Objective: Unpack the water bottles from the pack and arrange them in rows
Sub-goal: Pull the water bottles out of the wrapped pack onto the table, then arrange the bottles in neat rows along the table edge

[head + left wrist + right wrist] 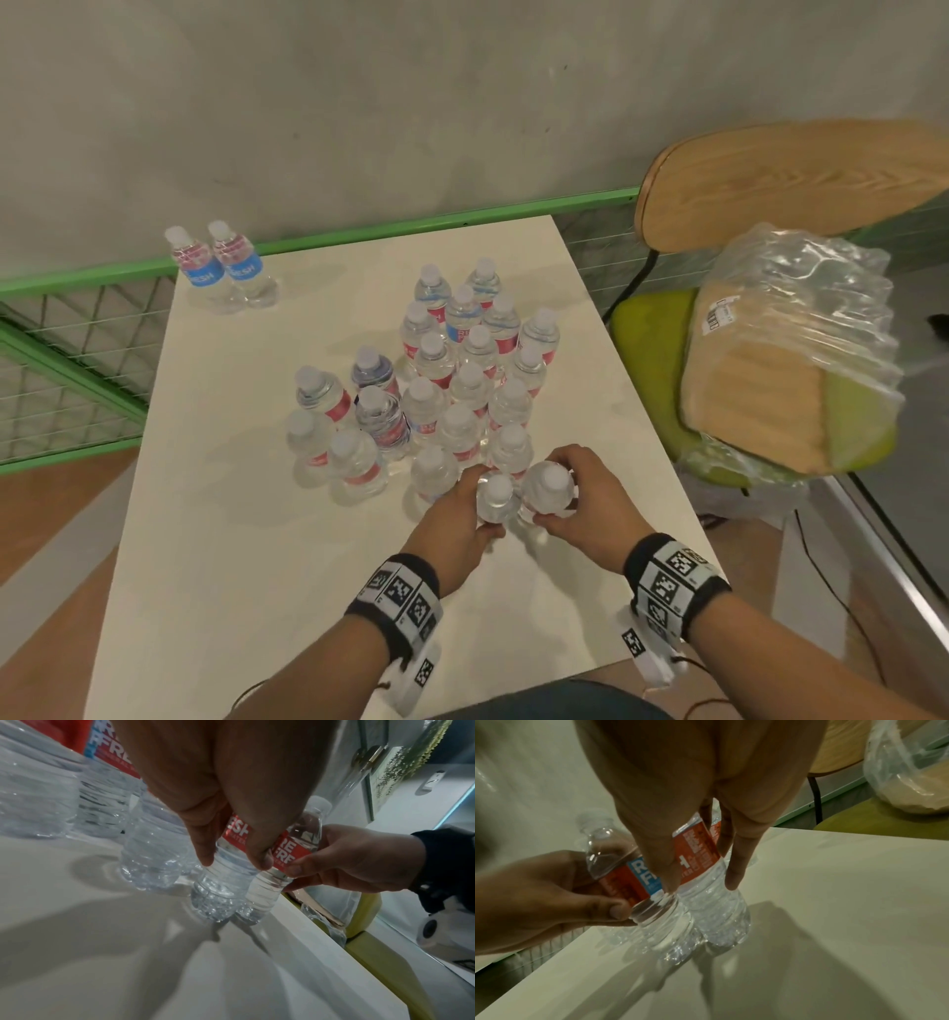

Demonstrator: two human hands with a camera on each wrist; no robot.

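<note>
While gripped: ribbed clear bottles (495, 501).

- The bottle cluster (452, 380) packs the desk's (246, 539) middle; its bottles stand touching or just beside one another, leaving no gap for a hand.
- Nearer than the cluster, bare desk surface runs to the near edge.
- Left of the cluster, an open strip leads to the two bottles (221, 267) at the far left corner.
- Right of the cluster, a chair (770, 190) holding wrapped packaging (791, 349) stands beside the desk.
</note>
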